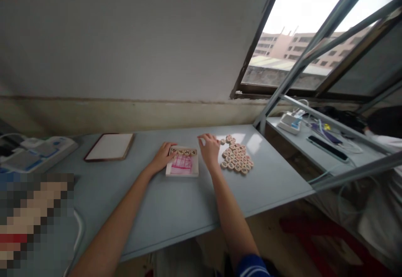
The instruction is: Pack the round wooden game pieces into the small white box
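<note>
A shallow white box [182, 174] lies on the grey table, its floor marked with pink lines. Along its far side runs a row of several round wooden xiangqi pieces [187, 152]. My left hand [162, 158] grips the box's far left corner, fingers at the outer wall and thumb over the rim. Just right of the box, my right hand [210, 146] is raised with fingers bent and the thumb apart from them; nothing shows between the fingertips. Right of that hand is a loose cluster of xiangqi pieces [237, 155], lying flat on the table.
A flat white panel with a brown edge [109, 147] lies at the back left. Beyond it is a power strip [40, 155]. A metal frame post [282, 86] rises at the table's right end. On the neighbouring table are a phone [327, 148], cables and another power strip [289, 123].
</note>
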A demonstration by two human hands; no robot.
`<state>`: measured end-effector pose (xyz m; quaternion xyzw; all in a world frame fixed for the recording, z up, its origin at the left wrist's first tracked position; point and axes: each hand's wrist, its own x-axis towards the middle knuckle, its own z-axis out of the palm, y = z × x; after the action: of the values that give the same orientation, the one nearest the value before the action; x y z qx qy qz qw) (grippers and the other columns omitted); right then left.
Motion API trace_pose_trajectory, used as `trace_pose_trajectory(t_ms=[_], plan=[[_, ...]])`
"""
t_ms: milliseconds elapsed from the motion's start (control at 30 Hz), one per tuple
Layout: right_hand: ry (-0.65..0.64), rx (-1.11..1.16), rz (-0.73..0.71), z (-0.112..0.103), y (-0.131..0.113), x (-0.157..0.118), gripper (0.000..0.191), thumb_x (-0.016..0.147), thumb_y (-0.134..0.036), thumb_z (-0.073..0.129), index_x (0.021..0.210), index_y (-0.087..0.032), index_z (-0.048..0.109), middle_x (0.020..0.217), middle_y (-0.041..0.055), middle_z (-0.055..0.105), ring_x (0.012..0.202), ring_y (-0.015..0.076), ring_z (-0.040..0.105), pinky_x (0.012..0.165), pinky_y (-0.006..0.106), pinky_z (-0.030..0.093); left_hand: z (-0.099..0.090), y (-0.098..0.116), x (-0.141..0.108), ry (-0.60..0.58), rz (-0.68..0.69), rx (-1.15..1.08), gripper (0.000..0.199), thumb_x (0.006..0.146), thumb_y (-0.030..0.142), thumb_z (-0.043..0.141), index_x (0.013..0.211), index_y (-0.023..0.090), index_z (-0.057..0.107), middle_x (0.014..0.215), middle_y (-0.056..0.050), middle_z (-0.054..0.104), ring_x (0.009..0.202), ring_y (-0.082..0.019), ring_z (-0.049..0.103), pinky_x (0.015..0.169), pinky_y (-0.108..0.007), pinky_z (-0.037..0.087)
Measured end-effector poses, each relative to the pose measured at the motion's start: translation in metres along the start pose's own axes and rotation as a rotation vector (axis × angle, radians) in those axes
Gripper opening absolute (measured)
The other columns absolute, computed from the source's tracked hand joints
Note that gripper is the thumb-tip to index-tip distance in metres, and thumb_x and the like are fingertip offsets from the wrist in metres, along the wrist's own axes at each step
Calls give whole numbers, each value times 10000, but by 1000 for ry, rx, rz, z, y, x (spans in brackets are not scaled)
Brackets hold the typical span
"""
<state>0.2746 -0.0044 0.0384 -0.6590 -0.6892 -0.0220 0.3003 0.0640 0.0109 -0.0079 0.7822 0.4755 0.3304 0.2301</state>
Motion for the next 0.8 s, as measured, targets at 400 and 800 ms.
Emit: trace_pose_trajectory(t_ms=[400,800], plan=[[-7,-200,260,7,54,5,362,811,-69,329,1003,-168,620,989,114,613,991,240,472,846,373,292,0,3,0,3,-11,47,248,788,181,437,1020,171,523,998,-51,484,991,-169,461,917,-321,364],[-393,435,-475,8,-21,-8,282,740,-164,580,1006,-255,597,943,-13,628,840,122,562,756,216,387,2,-1,-1,30,29,-13,242,820,254,411,1004,161,537,985,-61,506,976,-173,464,895,-325,371]])
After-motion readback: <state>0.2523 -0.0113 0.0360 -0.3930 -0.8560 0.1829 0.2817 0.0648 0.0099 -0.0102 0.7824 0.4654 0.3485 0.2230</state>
